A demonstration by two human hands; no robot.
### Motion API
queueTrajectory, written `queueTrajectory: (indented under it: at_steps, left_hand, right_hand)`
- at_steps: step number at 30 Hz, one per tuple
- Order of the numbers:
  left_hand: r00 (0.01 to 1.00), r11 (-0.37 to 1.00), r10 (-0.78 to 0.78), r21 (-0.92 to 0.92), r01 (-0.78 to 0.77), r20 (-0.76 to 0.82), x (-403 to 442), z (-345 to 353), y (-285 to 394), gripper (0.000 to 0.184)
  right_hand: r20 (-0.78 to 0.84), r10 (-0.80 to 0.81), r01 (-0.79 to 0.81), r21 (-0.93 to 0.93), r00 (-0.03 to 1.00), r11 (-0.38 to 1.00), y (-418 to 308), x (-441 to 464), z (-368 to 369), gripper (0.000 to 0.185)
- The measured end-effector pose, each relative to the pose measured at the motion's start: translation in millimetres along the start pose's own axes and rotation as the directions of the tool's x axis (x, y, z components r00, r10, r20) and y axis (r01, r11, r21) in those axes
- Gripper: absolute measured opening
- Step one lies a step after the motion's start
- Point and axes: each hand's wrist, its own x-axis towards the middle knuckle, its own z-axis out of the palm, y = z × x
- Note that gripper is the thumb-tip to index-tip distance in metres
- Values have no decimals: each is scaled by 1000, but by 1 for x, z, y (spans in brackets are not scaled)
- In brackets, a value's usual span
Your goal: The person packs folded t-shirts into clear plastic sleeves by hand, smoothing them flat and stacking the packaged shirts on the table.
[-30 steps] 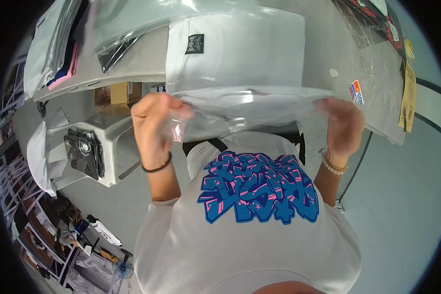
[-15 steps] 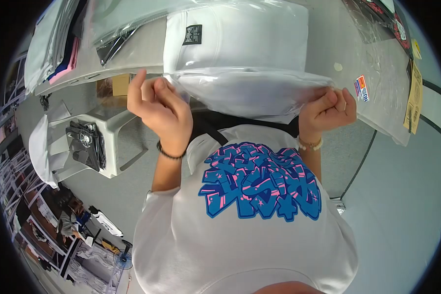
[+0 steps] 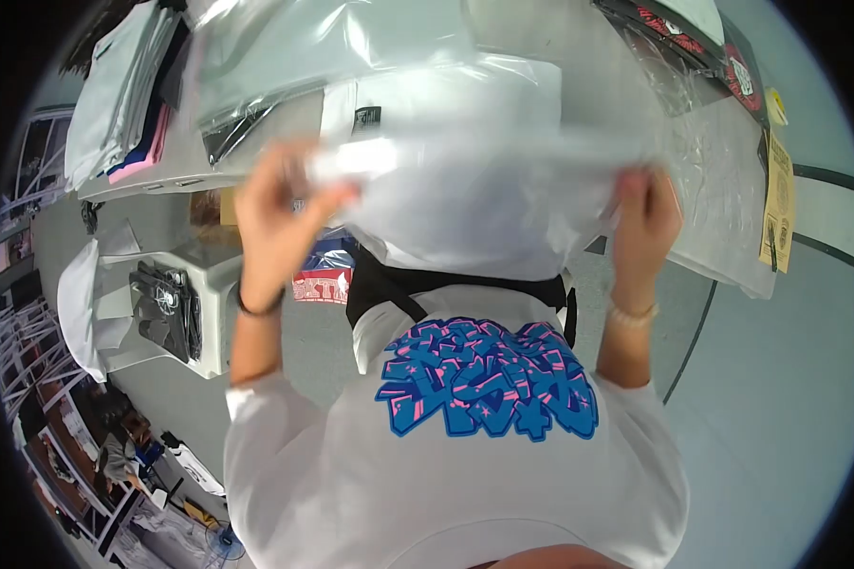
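Note:
A folded white T-shirt with a black neck label lies on the table, partly under clear plastic. Across its near part a clear plastic bag is stretched between my two hands, blurred by motion. My left hand, with a dark bracelet, pinches the bag's left edge between thumb and fingers. At the right edge my right hand, with a pale beaded bracelet, is closed on the bag. The bag's near part hangs over the table edge toward my waist. How far the shirt sits inside the bag is hard to see.
Folded shirts are stacked at the far left, beside a pile of clear plastic bags. Black packaged garments lie at the far right. A white stool with a black bagged item stands at lower left.
Both hands have moved slightly outward, stretching the bag wider. The bag's upper edge has become blurred, and its near part hangs lower toward my waist. The camera view has shifted slightly.

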Motion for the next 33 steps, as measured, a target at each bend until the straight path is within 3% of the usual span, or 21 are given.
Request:
queueTrajectory:
  at_steps: [1, 2, 3, 4, 6, 7, 9, 11, 12, 14, 15, 16, 17, 18, 19, 22, 33]
  left_hand:
    - [1000, 990, -21, 140, 23, -18, 25, 0, 10, 38]
    - [977, 958, 196, 229, -173, -85, 55, 7, 2, 49]
    - [848, 745, 522, 531, -404, -87, 81, 16, -3, 61]
    - [791, 615, 612, 637, -465, -14, 96, 19, -19, 67]
    - [834, 644, 519, 555, -527, 189, 99, 48, -30, 71]
    - [893, 674, 346, 586, -451, 289, 92, 66, -35, 77]
    - [891, 606, 318, 653, -453, 323, 83, 85, -54, 80]
    - [903, 577, 264, 695, -429, 338, 84, 89, -62, 86]
    - [903, 517, 254, 741, -429, 346, 84, 90, -54, 84]
    - [906, 394, 230, 818, -420, 354, 81, 94, -36, 81]
    - [902, 420, 263, 801, -425, 341, 82, 97, -34, 77]
    - [897, 443, 299, 785, -434, 327, 85, 100, -32, 73]
    - [889, 463, 334, 767, -444, 312, 90, 103, -31, 70]
    - [904, 468, 315, 781, -413, 289, 91, 109, -30, 66]
    - [919, 476, 290, 792, -382, 269, 89, 118, -33, 64]
    - [943, 525, 238, 786, -325, 231, 85, 132, -45, 62]
    - [968, 522, 134, 815, -251, 212, 80, 141, -45, 62]
  right_hand:
    - [-13, 35, -34, 20, 999, 999, -9, 25, 2, 23]
    - [6, 93, -93, -26, 996, 995, -8, 49, 6, 22]
    - [19, 149, -147, -73, 989, 986, -1, 70, 10, 22]
    - [125, 182, -150, -228, 975, 962, 14, 84, 12, 23]
    - [288, 283, -98, -521, 915, 848, 50, 101, 16, 27]
    - [301, 313, -131, -498, 901, 857, 59, 105, 18, 28]
    - [341, 380, -201, -458, 860, 866, 64, 108, 19, 31]
    - [414, 360, -396, 1, 836, 918, 56, 114, 22, 28]
    - [447, 339, -473, 233, 828, 850, 42, 113, 28, 27]
    - [497, 276, -559, 621, 823, 550, 15, 106, 36, 29]
    - [507, 231, -557, 757, 831, 342, 6, 103, 36, 31]
    - [475, 149, -418, 533, 867, 735, 9, 90, 35, 38]
    - [473, 56, -170, 202, 879, 965, 13, 71, 35, 45]
    - [392, -4, 70, -152, 920, 986, 4, 47, 42, 51]
    - [335, -87, 255, -502, 938, 826, -5, 26, 53, 56]
    - [299, -20, 253, -767, 954, 589, -3, 6, 75, 66]
    - [324, 18, 196, -615, 946, 764, 21, 7, 76, 72]
